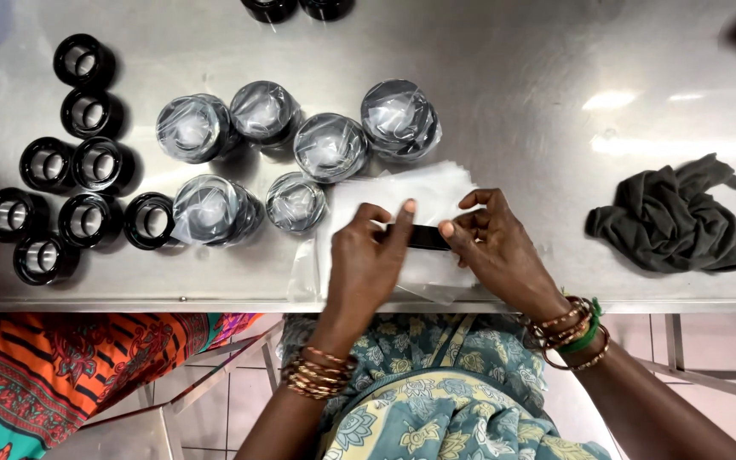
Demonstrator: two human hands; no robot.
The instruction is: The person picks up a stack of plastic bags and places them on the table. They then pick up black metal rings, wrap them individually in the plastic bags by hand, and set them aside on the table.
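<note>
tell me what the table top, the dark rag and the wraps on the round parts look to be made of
Table top: likely stainless steel, brushed grey, mirroring the ceiling lights. Dark rag: soft woven or knit cloth, matte, crumpled in folds. Wraps on the round parts: thin clear plastic film, glossy and wrinkled, like the stack of clear bags under the left hand and right hand.

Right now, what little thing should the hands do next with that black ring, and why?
Probably slide the black ring into a clear bag from the stack. Both hands, left and right, pinch it bare above that stack, and the finished rings nearby already sit wrapped in plastic.
</note>
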